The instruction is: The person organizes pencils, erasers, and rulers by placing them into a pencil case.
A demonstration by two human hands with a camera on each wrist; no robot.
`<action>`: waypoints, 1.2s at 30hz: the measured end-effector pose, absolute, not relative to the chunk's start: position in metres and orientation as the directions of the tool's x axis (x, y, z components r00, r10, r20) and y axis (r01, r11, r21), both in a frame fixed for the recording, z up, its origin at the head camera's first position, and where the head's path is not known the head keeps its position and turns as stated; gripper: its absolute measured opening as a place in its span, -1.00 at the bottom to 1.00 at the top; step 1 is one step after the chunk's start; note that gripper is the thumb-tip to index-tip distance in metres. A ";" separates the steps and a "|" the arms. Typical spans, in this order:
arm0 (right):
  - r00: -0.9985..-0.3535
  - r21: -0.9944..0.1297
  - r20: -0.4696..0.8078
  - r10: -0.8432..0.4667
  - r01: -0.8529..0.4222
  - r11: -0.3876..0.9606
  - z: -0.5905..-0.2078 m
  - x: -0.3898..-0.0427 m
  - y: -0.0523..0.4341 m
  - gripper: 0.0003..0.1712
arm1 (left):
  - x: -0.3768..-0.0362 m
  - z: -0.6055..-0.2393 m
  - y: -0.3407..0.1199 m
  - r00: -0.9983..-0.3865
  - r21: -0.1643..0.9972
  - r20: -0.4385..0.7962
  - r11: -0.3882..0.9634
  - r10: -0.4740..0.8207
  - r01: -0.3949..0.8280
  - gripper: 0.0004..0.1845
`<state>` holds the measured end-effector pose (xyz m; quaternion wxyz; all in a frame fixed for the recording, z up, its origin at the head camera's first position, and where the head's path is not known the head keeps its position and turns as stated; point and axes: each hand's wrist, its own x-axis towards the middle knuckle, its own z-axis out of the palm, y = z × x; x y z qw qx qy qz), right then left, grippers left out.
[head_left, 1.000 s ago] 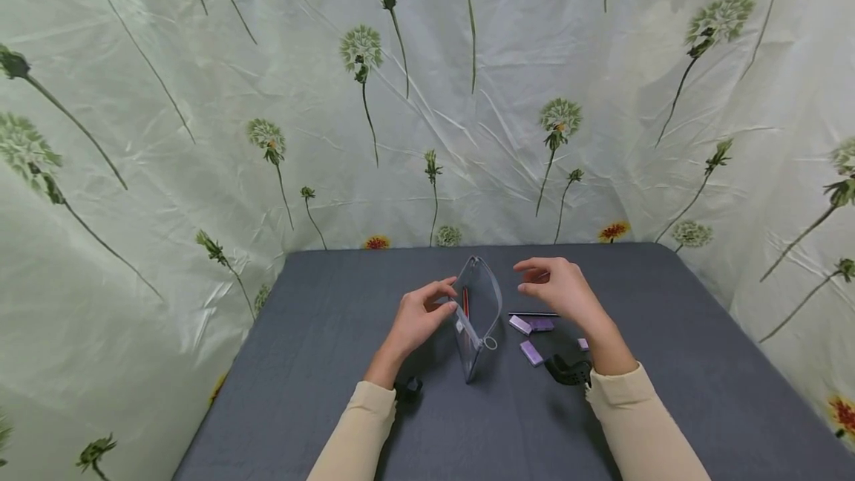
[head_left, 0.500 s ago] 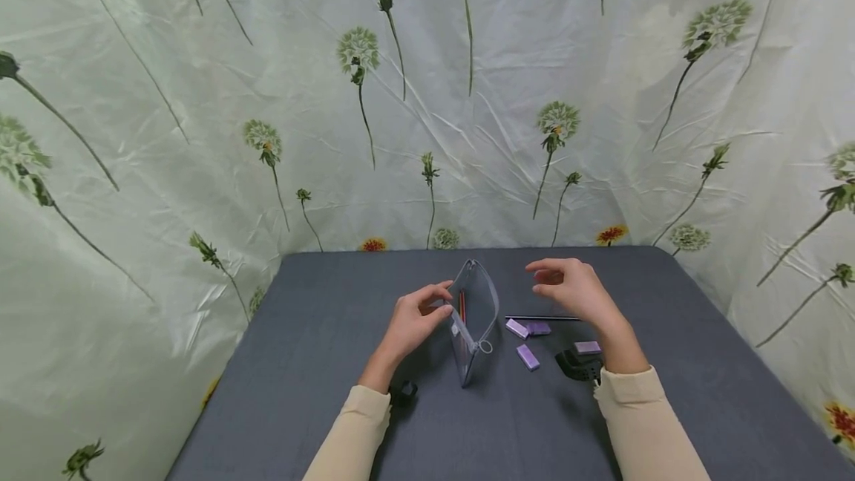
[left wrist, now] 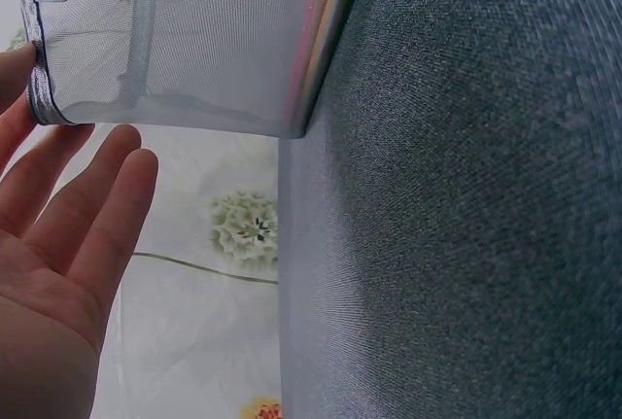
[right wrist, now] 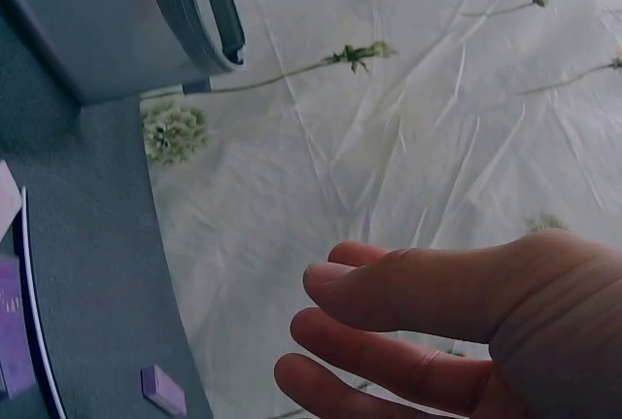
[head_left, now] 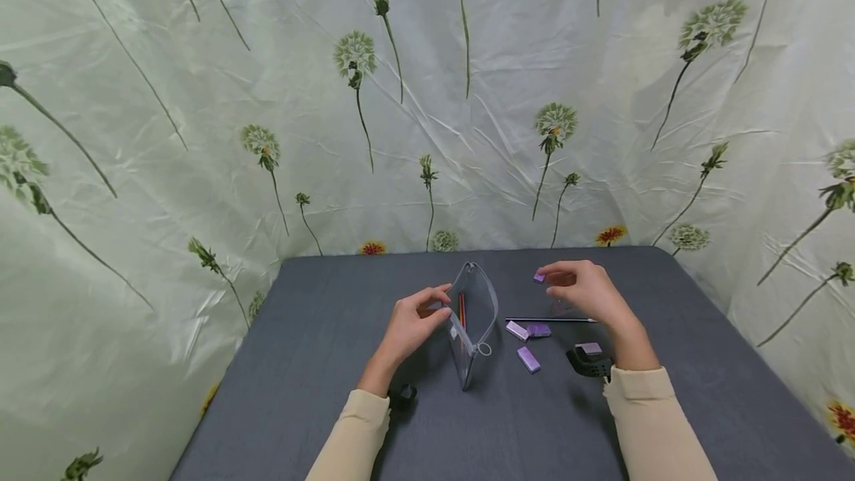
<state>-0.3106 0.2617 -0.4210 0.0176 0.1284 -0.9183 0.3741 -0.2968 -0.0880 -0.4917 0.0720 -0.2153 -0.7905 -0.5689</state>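
My left hand (head_left: 415,319) pinches the near-left rim of a grey mesh zip pouch (head_left: 482,303) between thumb and fingers. The pouch stands upright, its zip open, with red and yellow pencils (head_left: 462,310) inside; in the left wrist view they lie along its bottom. My right hand (head_left: 586,289) hovers over the table, fingers bent loosely, nothing between them in the right wrist view. A small purple block (head_left: 539,277), like an eraser, lies just beyond its fingertips, apart from them. A black pencil (head_left: 548,319) lies below the hand.
Several more purple blocks lie right of the pouch: a pale one (head_left: 517,330), a darker one (head_left: 538,330), a nearer one (head_left: 528,359). Another block (head_left: 588,348) is partly hidden by the black wrist mount (head_left: 588,364). A floral curtain (head_left: 427,95) hangs behind the dark table (head_left: 334,332).
My right hand has moved rightward, away from the pouch, revealing the small purple block and more of the black pencil. My left hand keeps its grip on the pouch.
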 end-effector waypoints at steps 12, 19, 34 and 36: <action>-0.972 -0.707 0.067 -0.227 -0.207 0.676 -0.434 -0.319 0.281 -0.60 | -0.297 -0.493 -0.088 -0.892 0.868 0.366 0.249 0.266 0.430 -0.91; -0.967 -0.736 -0.004 -0.256 -0.170 0.656 -0.454 -0.326 0.290 -0.53 | -0.297 -0.493 -0.089 -0.890 0.870 0.369 0.238 0.268 0.432 -0.89; -0.934 -0.814 -0.038 -0.356 -0.178 0.552 -0.481 -0.330 0.316 -0.51 | -0.298 -0.494 -0.089 -0.891 0.869 0.369 0.241 0.264 0.432 -0.90; -0.932 -0.811 -0.039 -0.360 -0.181 0.556 -0.483 -0.331 0.317 -0.52 | -0.298 -0.494 -0.089 -0.891 0.869 0.368 0.241 0.267 0.432 -0.88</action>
